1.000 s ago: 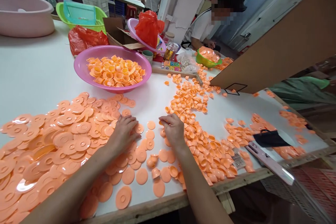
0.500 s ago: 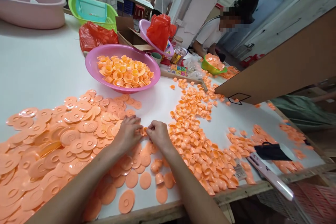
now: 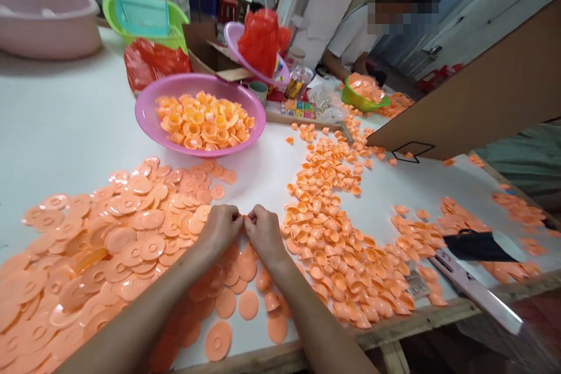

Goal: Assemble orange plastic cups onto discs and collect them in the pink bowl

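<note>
My left hand [image 3: 221,229] and my right hand [image 3: 263,232] meet above the table, fingertips pinched together. A sliver of a small orange plastic piece [image 3: 244,217] shows between them; it looks like a small cup, mostly hidden by the fingers. To the left spreads a heap of flat orange saucers [image 3: 127,204], each with a ring in its middle. Small orange cups [image 3: 328,234] lie in a long pile on the right. Under my wrists are a few loose saucers [image 3: 218,340] and cups [image 3: 272,301].
A pink basin [image 3: 144,128] holding orange cup pieces stands beyond the saucers. Behind it are a red bag [image 3: 155,64], an open carton [image 3: 199,49] and a green basket [image 3: 179,38]. A cardboard panel [image 3: 473,93] rises at right, near a long pinkish tool [image 3: 477,289]. Another person leans over the far end.
My left hand has closed from spread fingers to a pinch and come up against my right hand, around the small orange piece. The view has shifted slightly.
</note>
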Demonstrator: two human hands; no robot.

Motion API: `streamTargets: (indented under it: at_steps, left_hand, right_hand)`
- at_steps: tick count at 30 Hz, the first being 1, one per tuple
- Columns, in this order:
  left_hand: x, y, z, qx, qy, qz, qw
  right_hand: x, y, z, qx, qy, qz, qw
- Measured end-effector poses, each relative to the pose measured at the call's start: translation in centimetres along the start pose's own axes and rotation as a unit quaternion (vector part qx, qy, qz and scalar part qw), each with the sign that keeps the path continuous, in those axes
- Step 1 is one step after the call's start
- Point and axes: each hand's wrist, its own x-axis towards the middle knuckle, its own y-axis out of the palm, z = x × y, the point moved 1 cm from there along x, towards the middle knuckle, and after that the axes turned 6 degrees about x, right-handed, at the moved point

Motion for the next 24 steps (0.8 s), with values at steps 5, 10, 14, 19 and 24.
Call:
streamTargets:
  at_steps: [5,10,14,19,24]
  left_hand:
    - [-0.5,-1.5,-1.2,0.005,0.017,-0.037,0.999]
    - [2.1,-11.3,-5.1,-0.059,0.051,-0.224,0.972]
    - [4.3,-16.5,-6.1,-0.042,0.074,-0.345,0.935]
    - [0.2,-8.2,-2.3,0.006,0.206,-0.096,0.974]
    - [-3.5,2.3,-0.6,0.085,0.294,0.021,0.952]
  right_hand:
    - [-0.3,-1.6,-0.6,0.149,0.008,0.059,0.987]
    - [-2.0,-6.8,-3.7,0.196,0.018,-0.058,0.979]
    - [-3.4,-9.2,-5.5,0.113,0.007,-0.101,0.988]
    - [-4.4,-8.1,-4.8,0.065,-0.032,-0.016,0.997]
    - [-4.1,-7.4,-4.4,-0.074,-0.017,-0.059,0.995]
